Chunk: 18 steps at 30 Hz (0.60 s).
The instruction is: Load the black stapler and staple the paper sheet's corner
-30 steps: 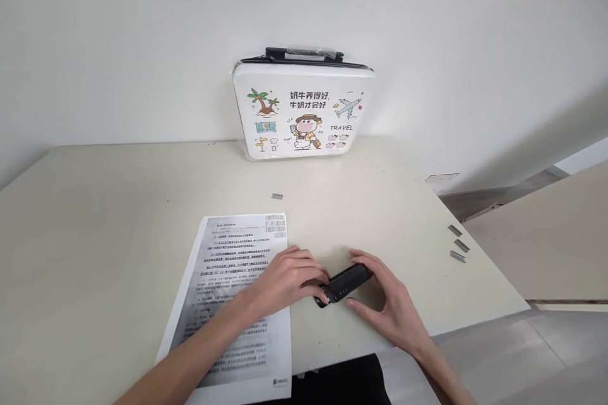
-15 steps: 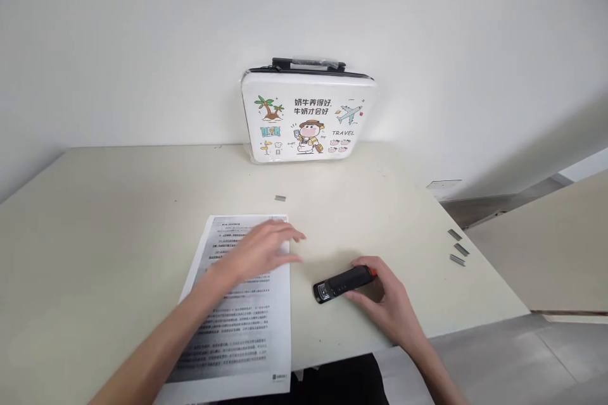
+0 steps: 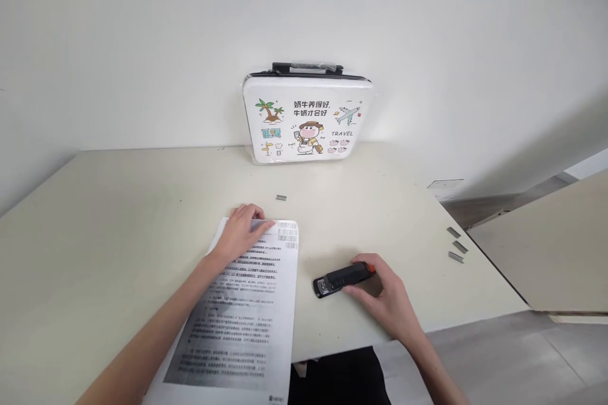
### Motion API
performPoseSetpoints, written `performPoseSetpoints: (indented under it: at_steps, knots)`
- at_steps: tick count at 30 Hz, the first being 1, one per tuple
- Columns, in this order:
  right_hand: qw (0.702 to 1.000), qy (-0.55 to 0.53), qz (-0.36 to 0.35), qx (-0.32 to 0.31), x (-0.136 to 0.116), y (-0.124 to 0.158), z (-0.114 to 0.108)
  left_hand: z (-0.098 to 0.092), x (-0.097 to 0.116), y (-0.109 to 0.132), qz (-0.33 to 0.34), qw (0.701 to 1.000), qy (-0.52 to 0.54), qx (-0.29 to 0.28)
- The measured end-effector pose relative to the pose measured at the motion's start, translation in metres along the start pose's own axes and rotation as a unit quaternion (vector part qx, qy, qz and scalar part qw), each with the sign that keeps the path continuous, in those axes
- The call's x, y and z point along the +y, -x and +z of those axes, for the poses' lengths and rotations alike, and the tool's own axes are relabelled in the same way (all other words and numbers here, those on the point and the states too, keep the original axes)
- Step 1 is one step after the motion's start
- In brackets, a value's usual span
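Note:
Printed paper (image 3: 237,335) lies on the table's near left side, its lower end past the front edge. My left hand (image 3: 242,231) grips it at the top edge, thumb on the printed face and fingers curled over the far side; the fingertips are partly hidden. To the right of the paper, a black stapler (image 3: 339,280) with an orange-red rear end rests on the table, its front pointing left. My right hand (image 3: 382,294) is closed around its rear half, with the thumb on the near side. A small strip of staples (image 3: 281,198) lies beyond the paper.
Three more staple strips (image 3: 458,245) lie near the table's right edge. A white case (image 3: 308,117) with cartoon prints and a black handle leans against the wall at the back. Another pale tabletop (image 3: 551,247) stands to the right, across a gap.
My left hand has gone from hovering open over the paper to gripping its top edge. The paper has shifted slightly right and towards me. My right hand stays on the stapler.

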State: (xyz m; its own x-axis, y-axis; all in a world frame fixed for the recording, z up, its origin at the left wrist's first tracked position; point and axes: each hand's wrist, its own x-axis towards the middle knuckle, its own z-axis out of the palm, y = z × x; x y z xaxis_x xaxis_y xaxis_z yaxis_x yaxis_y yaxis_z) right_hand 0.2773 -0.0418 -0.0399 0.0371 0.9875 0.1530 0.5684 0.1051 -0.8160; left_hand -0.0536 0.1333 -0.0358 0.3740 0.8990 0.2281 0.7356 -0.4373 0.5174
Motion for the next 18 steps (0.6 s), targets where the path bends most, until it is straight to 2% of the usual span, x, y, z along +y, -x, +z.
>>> performPoseSetpoints:
  at_steps: [2,8,18]
  knots:
    - [1.000,0.001,0.004,-0.002,0.000,0.000,0.000,0.002,0.010,0.002,-0.015,0.999,0.036,-0.022]
    - [1.000,-0.002,0.005,-0.004,0.001,0.000,-0.001,0.007,0.032,0.009,0.001,0.992,0.104,-0.073]
    - [1.000,0.002,0.007,0.015,0.001,0.000,0.000,0.019,0.058,0.021,-0.038,0.984,0.141,-0.101]
